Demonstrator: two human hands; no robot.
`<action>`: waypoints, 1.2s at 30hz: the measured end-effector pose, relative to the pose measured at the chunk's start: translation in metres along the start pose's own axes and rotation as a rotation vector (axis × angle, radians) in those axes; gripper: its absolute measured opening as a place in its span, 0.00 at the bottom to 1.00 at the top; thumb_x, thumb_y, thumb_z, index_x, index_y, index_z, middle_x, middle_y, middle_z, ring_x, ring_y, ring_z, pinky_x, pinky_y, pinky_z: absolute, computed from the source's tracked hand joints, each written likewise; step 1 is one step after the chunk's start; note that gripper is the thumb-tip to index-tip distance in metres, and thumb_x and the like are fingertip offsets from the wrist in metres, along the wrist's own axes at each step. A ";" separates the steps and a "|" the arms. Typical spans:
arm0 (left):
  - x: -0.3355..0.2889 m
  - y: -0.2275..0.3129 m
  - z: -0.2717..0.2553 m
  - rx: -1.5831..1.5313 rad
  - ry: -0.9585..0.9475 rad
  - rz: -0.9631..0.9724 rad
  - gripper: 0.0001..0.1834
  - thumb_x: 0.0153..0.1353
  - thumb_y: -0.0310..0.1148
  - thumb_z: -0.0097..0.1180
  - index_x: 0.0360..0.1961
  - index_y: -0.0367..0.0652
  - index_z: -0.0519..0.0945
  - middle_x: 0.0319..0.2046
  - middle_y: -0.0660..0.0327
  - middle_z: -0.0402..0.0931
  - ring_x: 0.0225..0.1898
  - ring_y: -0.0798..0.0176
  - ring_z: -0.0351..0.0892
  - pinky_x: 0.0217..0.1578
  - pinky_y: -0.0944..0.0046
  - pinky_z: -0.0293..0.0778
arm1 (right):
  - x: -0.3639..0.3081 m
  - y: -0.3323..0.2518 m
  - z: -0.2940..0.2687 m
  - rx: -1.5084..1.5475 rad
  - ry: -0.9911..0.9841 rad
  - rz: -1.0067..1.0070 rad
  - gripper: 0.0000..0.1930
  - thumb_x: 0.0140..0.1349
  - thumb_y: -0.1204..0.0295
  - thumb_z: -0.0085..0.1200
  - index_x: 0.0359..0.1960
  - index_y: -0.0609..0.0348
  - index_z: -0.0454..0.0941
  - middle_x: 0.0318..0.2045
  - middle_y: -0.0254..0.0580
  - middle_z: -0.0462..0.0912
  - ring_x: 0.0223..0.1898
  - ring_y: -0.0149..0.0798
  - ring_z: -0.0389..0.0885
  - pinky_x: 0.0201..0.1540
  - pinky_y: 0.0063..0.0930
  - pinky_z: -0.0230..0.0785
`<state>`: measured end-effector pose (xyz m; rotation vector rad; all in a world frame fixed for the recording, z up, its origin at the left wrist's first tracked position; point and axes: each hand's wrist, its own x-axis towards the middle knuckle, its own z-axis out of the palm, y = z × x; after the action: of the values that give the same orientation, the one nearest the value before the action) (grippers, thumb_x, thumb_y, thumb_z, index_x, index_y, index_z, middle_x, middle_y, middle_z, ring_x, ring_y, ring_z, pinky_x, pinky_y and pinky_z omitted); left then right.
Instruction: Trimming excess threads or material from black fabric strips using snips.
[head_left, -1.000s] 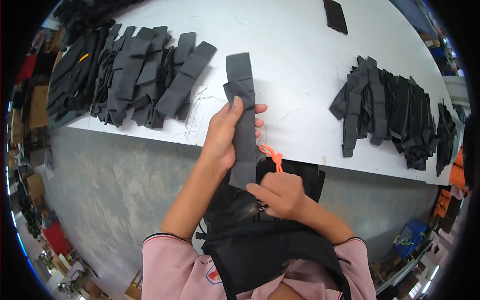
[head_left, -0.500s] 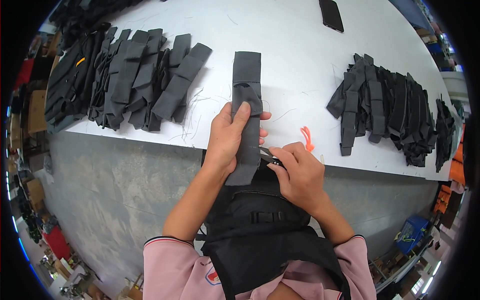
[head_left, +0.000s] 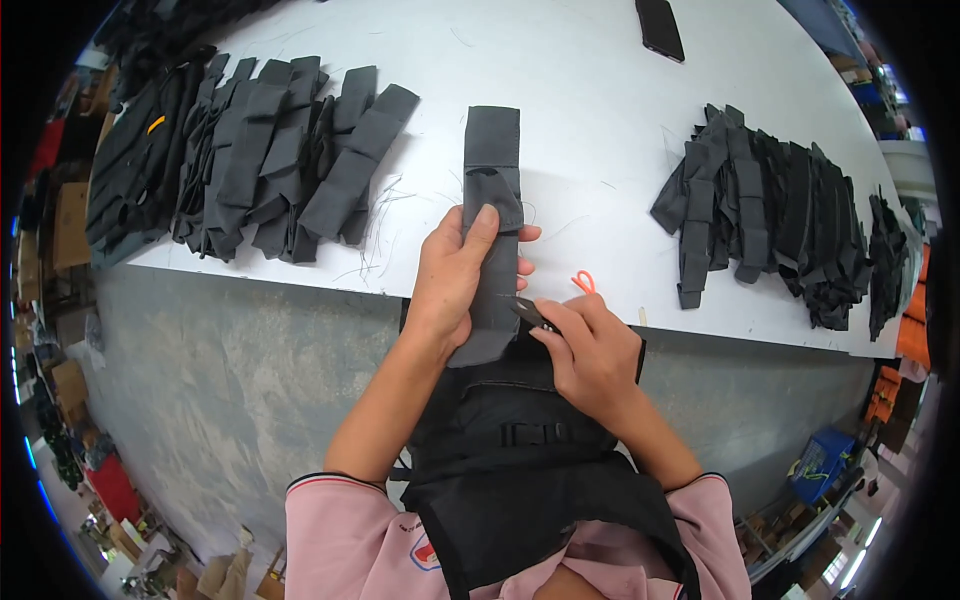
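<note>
My left hand [head_left: 452,275] is closed on a dark grey fabric strip [head_left: 492,140], thumb on top and fingertips showing past its right edge. The strip hangs upright at the table's front edge, with a folded, raised flap by my thumb. Between the thumb and fingers of my right hand [head_left: 592,350] is a pair of thread snips [head_left: 530,314]. Their dark blades lie against the strip's right edge, below my left fingers, and look pressed together. An orange cord loop [head_left: 584,282] sticks out above my right hand.
Piles of similar grey strips lie on the white table [head_left: 560,120], one at left [head_left: 270,160] and one at right [head_left: 740,210]. A black phone [head_left: 660,30] rests at the far side. Loose thread ends [head_left: 375,215] are scattered near the left pile.
My right hand has shifted slightly left and the snips' blades have come together over the strip's edge. The orange loop has moved left with it. The strip's lower end has bent a little.
</note>
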<state>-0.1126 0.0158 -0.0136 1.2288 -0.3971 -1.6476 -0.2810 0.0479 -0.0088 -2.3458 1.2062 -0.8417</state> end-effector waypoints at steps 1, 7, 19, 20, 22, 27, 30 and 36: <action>0.000 0.000 0.000 -0.002 0.000 -0.006 0.18 0.66 0.43 0.47 0.45 0.37 0.69 0.37 0.53 0.79 0.26 0.69 0.77 0.25 0.70 0.76 | 0.000 0.001 0.000 -0.003 0.002 0.000 0.16 0.44 0.75 0.62 0.38 0.56 0.78 0.26 0.36 0.72 0.20 0.36 0.71 0.22 0.26 0.63; -0.001 -0.002 -0.005 -0.044 -0.020 -0.016 0.19 0.66 0.45 0.46 0.45 0.38 0.69 0.37 0.53 0.79 0.27 0.68 0.77 0.26 0.70 0.77 | 0.004 0.000 -0.002 0.034 0.053 0.008 0.15 0.43 0.75 0.63 0.37 0.57 0.78 0.26 0.39 0.71 0.21 0.37 0.73 0.22 0.27 0.64; -0.003 -0.003 -0.009 -0.105 -0.052 0.002 0.21 0.67 0.46 0.44 0.46 0.37 0.70 0.38 0.49 0.78 0.29 0.65 0.81 0.30 0.66 0.80 | 0.028 -0.004 -0.001 -0.002 -0.197 -0.051 0.14 0.44 0.74 0.63 0.33 0.56 0.73 0.30 0.39 0.68 0.21 0.39 0.74 0.21 0.29 0.64; -0.004 -0.003 -0.009 -0.098 -0.053 0.006 0.21 0.67 0.47 0.44 0.46 0.37 0.70 0.38 0.49 0.78 0.29 0.65 0.81 0.30 0.66 0.80 | 0.028 -0.003 -0.001 0.029 -0.199 -0.042 0.14 0.44 0.74 0.63 0.33 0.56 0.73 0.30 0.39 0.68 0.21 0.40 0.74 0.21 0.29 0.64; -0.003 -0.004 -0.009 -0.104 -0.058 0.002 0.21 0.67 0.47 0.44 0.46 0.37 0.70 0.38 0.49 0.78 0.29 0.65 0.81 0.30 0.66 0.80 | 0.028 -0.002 -0.001 0.058 -0.201 -0.032 0.14 0.44 0.74 0.63 0.33 0.56 0.73 0.30 0.38 0.68 0.22 0.40 0.75 0.22 0.30 0.65; -0.003 -0.005 -0.007 -0.094 -0.063 0.005 0.21 0.67 0.47 0.44 0.46 0.37 0.70 0.38 0.49 0.78 0.29 0.65 0.81 0.30 0.66 0.80 | 0.028 -0.004 0.000 0.088 -0.223 0.015 0.13 0.44 0.74 0.63 0.32 0.56 0.74 0.31 0.39 0.71 0.23 0.41 0.76 0.23 0.30 0.67; -0.003 -0.003 -0.005 -0.115 -0.057 -0.003 0.21 0.66 0.47 0.46 0.44 0.38 0.69 0.37 0.51 0.78 0.28 0.66 0.79 0.28 0.67 0.79 | 0.026 -0.003 0.005 0.006 -0.170 -0.094 0.14 0.44 0.74 0.63 0.34 0.56 0.74 0.32 0.41 0.72 0.23 0.43 0.75 0.24 0.29 0.68; -0.002 -0.002 -0.015 -0.150 -0.009 0.069 0.21 0.67 0.47 0.43 0.47 0.38 0.70 0.38 0.51 0.79 0.27 0.66 0.79 0.28 0.68 0.78 | 0.012 -0.004 0.007 0.422 -0.015 0.280 0.15 0.48 0.78 0.62 0.39 0.56 0.75 0.33 0.39 0.74 0.25 0.34 0.75 0.27 0.22 0.67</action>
<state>-0.1006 0.0229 -0.0203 1.0855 -0.3119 -1.5948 -0.2685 0.0408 -0.0077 -1.7987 1.1803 -0.8778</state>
